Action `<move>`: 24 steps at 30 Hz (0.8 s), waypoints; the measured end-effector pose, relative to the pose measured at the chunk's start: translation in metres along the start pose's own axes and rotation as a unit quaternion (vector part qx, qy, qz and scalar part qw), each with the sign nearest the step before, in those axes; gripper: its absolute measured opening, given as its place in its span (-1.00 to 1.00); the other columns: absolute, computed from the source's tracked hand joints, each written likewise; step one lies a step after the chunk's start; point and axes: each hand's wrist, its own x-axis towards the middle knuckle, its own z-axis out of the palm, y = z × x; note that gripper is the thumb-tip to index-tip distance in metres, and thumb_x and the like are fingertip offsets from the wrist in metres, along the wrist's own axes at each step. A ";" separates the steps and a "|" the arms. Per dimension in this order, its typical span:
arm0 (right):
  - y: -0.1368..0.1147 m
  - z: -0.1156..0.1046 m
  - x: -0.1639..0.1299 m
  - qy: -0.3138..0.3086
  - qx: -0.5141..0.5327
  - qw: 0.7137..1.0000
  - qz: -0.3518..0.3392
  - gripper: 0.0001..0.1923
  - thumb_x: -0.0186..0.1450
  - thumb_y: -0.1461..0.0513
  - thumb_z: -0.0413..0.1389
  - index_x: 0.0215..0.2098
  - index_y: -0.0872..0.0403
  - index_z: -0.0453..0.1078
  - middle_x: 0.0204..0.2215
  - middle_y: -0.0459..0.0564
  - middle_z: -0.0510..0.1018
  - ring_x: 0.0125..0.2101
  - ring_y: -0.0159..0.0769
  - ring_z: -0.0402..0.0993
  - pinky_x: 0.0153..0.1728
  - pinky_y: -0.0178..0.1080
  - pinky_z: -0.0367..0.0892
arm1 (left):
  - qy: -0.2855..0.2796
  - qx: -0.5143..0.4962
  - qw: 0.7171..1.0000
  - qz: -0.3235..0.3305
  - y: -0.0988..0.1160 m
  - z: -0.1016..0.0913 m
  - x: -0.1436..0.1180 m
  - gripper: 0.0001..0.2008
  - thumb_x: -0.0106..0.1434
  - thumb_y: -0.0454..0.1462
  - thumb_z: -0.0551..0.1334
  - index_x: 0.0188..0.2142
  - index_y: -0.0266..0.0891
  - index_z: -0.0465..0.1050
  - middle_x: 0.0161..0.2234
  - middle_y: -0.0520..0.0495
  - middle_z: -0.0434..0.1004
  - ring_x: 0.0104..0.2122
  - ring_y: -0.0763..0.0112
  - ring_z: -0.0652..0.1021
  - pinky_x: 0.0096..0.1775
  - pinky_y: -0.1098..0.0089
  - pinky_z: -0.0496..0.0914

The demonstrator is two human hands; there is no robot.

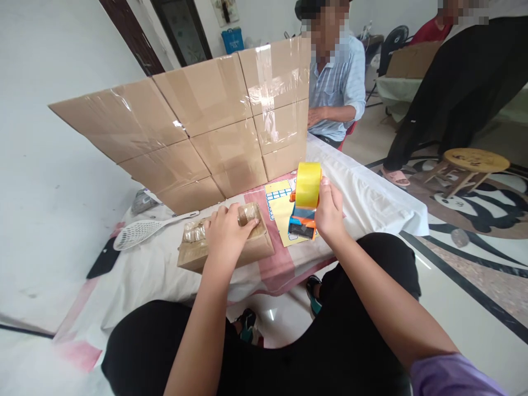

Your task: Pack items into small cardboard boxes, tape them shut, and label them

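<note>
My left hand (229, 230) lies over a small cardboard box (258, 245) near the table's front edge. Its fingers curl across the top and the thumb presses close to the right end. Shiny, wrinkled tape covers part of the box's upper face. In my right hand (330, 212) is a tape dispenser (303, 220) with an orange and blue frame and a yellow roll, held upright just right of the box. My fingers behind the dispenser are mostly hidden. Beneath it lies a yellow sheet with blue outlines (280, 217).
Stacked taped cardboard boxes (223, 137) form a wall at the back. Left of the small box are a white slotted spatula (140, 232) and a black flat object (103, 258). Across the table sits a person (338, 88). A wooden stool (476, 160) stands at right.
</note>
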 end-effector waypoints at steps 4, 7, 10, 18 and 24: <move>0.001 0.004 -0.001 0.017 0.010 1.000 0.009 -0.38 0.40 -0.28 -0.11 -0.43 0.02 0.33 -0.48 -0.05 0.47 -0.46 -0.26 0.42 -0.41 -0.19 0.40 | -0.035 -0.059 0.997 -0.020 0.000 0.000 0.002 -0.51 0.25 0.02 0.29 0.11 -0.08 0.43 -0.29 -0.10 0.66 -0.17 -0.04 0.60 -0.04 0.07 0.31; 0.005 0.006 -0.001 0.004 0.031 0.999 0.016 -0.37 0.39 -0.29 -0.13 -0.37 0.02 0.38 -0.46 -0.03 0.53 -0.43 -0.23 0.50 -0.36 -0.16 0.47 | -0.029 -0.133 0.991 -0.011 -0.006 -0.001 0.003 -0.56 0.28 -0.04 0.26 0.12 -0.05 0.45 -0.31 -0.03 0.68 -0.21 0.05 0.61 -0.14 0.18 0.31; 0.008 0.007 -0.001 0.017 0.041 0.999 0.022 -0.37 0.38 -0.30 -0.10 -0.37 0.02 0.40 -0.46 -0.03 0.54 -0.42 -0.22 0.52 -0.35 -0.14 0.50 | 0.006 -0.185 0.983 -0.004 -0.014 -0.007 0.000 -0.63 0.31 -0.11 0.23 0.10 -0.03 0.49 -0.30 0.00 0.68 -0.23 0.14 0.60 -0.19 0.25 0.30; 0.005 0.010 -0.005 0.017 0.065 0.997 0.039 -0.40 0.40 -0.28 -0.10 -0.36 0.00 0.38 -0.49 -0.03 0.52 -0.43 -0.18 0.53 -0.41 -0.13 0.47 | 0.008 -0.296 0.949 0.104 0.019 -0.022 -0.033 -0.71 0.40 -0.07 0.14 -0.26 -0.10 0.60 -0.57 0.08 0.40 -0.52 0.39 0.38 -0.39 0.36 0.16; -0.003 0.010 -0.012 0.010 0.036 0.999 0.007 -0.44 0.41 -0.24 -0.06 -0.42 0.01 0.31 -0.51 -0.07 0.40 -0.48 -0.27 0.37 -0.44 -0.18 0.33 | -0.079 -0.407 0.902 0.120 0.041 -0.007 -0.045 -0.72 0.36 -0.10 0.19 -0.21 -0.13 0.65 -0.63 0.10 0.26 -0.58 0.42 0.24 -0.45 0.36 0.08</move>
